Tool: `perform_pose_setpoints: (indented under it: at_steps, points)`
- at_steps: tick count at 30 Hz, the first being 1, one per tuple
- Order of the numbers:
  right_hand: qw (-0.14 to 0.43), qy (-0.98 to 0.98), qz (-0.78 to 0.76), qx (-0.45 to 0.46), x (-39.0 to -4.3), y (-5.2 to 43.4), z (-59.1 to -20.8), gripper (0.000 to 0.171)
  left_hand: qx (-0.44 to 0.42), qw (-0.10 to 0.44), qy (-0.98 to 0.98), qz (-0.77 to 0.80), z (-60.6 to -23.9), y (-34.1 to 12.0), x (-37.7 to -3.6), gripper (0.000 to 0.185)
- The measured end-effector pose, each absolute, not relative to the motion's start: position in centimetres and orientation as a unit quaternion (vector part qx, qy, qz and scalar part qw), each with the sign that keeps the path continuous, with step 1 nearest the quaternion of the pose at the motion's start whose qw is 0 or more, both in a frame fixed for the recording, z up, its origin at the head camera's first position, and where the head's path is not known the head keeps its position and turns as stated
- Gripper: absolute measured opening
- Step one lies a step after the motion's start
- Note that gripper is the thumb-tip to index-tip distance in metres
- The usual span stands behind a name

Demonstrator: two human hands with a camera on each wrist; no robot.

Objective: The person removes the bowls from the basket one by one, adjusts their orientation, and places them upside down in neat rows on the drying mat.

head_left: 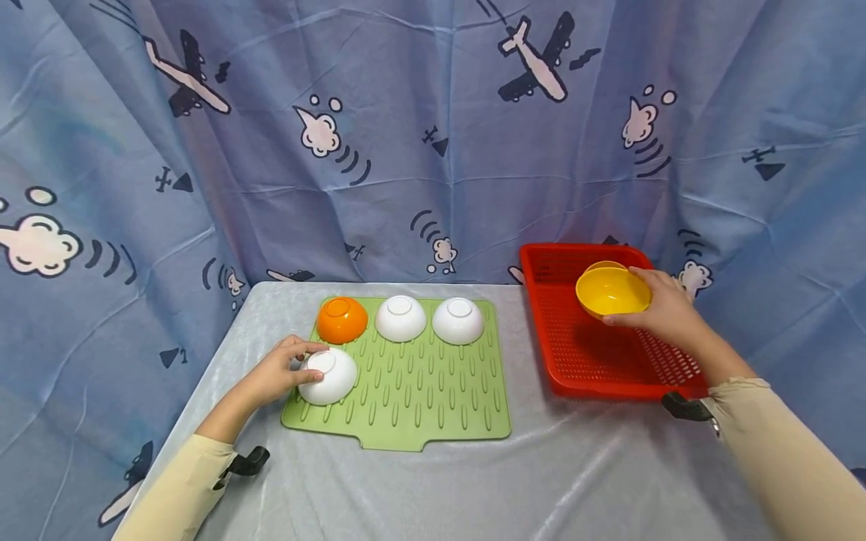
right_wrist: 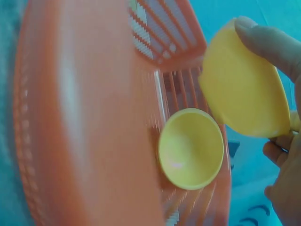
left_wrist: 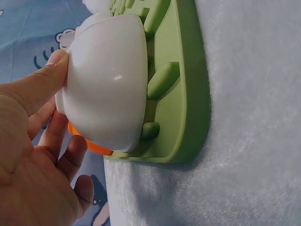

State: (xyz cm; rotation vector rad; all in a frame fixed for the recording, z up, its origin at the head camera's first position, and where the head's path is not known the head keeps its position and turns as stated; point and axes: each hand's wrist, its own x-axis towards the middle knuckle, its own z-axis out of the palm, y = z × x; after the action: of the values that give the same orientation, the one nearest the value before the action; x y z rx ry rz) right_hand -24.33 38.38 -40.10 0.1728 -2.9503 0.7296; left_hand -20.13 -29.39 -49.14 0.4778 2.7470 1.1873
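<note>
Cream sleeves frame the bottom of the head view, and beyond them spreads a grey cloth-covered table point(head_left: 433, 488). On it, just beyond the left fingertips, lies a green ribbed silicone drying mat point(head_left: 419, 391); under and past the right fingers sits a red perforated plastic basket point(head_left: 609, 353).

Bowls, counted: three white plastic ones, one orange, two yellow.

Under the left hand point(head_left: 277, 374) an upturned white bowl point(head_left: 329, 376) rests on the mat's near left corner; thumb and fingers curl round its side, as the left wrist view shows point(left_wrist: 106, 87). Beyond those fingertips stands an upturned orange plastic bowl point(head_left: 342, 318), and further to their right two more white bowls point(head_left: 401, 317) point(head_left: 458, 320) stand in a row, also foot up.

My right hand point(head_left: 666, 308) pinches a yellow plastic bowl point(head_left: 612, 291) by its rim, thumb on the near edge point(right_wrist: 263, 40), holding it tilted above the basket's far end. Directly below those fingers, apart from the held bowl, a second yellow bowl point(right_wrist: 190, 148) lies mouth up in the basket.
</note>
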Motion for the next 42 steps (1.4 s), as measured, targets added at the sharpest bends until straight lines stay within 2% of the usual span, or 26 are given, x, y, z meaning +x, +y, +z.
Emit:
perform_pose_setpoints:
  at_steps: [8, 16, 31, 42]
  points:
    - [0.069, -0.955, 0.288, 0.028, -23.0, 35.9, -39.7, 0.12, 0.159, 0.057, 0.907, 0.384, -48.7, -29.1, -20.0, 0.049]
    - [0.109, -0.939, 0.322, 0.05, -21.8, 33.1, -39.5, 0.112, 0.148, 0.059, 0.917, 0.366, -48.0, -28.8, -19.8, 0.048]
    - [0.073, -0.93, 0.355, 0.06, -18.8, 27.9, -40.1, 0.117, 0.135, 0.059, 0.917, 0.37, -47.9, -28.6, -19.3, 0.051]
    - [0.113, -0.918, 0.364, 0.111, -18.3, 24.2, -41.9, 0.113, 0.117, 0.048, 0.932, 0.338, -47.3, -27.9, -18.7, 0.053]
